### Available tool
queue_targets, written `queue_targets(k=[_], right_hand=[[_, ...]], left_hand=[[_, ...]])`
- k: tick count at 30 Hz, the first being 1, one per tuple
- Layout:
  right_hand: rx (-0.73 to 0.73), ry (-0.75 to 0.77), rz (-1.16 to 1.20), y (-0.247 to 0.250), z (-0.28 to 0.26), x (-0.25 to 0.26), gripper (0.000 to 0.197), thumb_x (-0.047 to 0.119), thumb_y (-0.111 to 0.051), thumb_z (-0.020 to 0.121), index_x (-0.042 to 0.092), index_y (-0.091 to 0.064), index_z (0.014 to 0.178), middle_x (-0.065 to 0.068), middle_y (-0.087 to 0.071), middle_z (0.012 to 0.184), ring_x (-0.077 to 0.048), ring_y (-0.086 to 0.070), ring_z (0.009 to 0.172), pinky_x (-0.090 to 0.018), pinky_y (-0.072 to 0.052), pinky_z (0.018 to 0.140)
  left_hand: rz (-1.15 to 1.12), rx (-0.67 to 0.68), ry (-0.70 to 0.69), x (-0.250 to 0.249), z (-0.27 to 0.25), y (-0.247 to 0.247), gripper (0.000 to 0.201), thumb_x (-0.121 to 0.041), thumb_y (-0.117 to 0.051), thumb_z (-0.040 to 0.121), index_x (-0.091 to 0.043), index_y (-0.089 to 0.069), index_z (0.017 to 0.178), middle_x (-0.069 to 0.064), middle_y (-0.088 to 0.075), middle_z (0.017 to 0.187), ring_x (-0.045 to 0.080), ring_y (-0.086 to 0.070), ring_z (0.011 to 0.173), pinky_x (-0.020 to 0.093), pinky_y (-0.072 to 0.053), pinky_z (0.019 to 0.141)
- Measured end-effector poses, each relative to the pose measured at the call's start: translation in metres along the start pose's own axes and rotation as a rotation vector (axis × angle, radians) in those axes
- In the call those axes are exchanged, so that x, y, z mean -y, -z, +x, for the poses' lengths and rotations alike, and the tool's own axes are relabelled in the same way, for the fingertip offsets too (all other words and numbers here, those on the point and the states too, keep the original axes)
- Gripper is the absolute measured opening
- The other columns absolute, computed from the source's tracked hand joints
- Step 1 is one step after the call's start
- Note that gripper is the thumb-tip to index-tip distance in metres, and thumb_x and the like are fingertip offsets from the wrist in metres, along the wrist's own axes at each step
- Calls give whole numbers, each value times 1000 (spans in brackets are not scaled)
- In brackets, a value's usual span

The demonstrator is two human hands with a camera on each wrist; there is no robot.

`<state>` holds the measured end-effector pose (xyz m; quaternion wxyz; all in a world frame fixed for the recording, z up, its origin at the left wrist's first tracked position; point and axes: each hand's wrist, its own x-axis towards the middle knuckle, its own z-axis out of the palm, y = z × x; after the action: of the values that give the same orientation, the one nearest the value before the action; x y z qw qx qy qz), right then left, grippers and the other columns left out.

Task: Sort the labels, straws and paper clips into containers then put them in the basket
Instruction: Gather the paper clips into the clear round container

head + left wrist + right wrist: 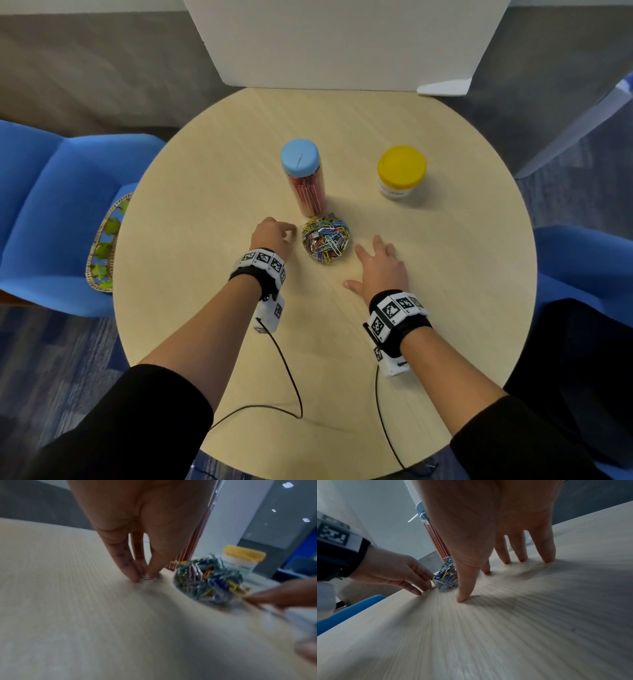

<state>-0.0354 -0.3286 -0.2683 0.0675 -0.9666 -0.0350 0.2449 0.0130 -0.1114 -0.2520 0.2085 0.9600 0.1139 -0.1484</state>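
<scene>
A clear round container (325,241) heaped with coloured paper clips sits mid-table; it also shows in the left wrist view (209,580) and the right wrist view (446,580). My left hand (274,234) is just left of it, its fingertips (135,576) pinching a small silvery paper clip (145,577) on the tabletop. My right hand (380,263) rests spread on the table to the container's right, its fingertips (462,599) pressing the wood. Behind stand a tall jar of red straws with a blue lid (303,178) and a short jar with a yellow lid (400,176).
A round wooden table (445,274) carries everything. A woven basket (104,245) with green leaves lies on a blue chair (41,205) past the table's left edge. A white board (342,44) stands behind the table. Another blue chair (582,260) is at the right.
</scene>
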Motion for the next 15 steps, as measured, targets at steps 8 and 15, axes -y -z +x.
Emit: queue_targets(k=[8, 15], right_hand=[[-7, 3, -16, -2, 1, 0, 85, 61, -66, 81, 31, -28, 151, -10, -11, 162, -36, -17, 146, -48, -39, 107], [-5, 2, -6, -3, 1, 0, 84, 61, -66, 81, 31, -28, 150, -9, -10, 162, -36, -16, 147, -50, -38, 108]], left_hand=[[-161, -75, 44, 15, -12, -7, 12, -17, -70, 87, -8, -77, 92, 11, -73, 90, 26, -67, 87, 28, -50, 79], [-95, -21, -33, 21, -17, -3, 17, -21, -68, 89, -9, -78, 95, 8, -73, 91, 25, -67, 86, 26, -50, 78]])
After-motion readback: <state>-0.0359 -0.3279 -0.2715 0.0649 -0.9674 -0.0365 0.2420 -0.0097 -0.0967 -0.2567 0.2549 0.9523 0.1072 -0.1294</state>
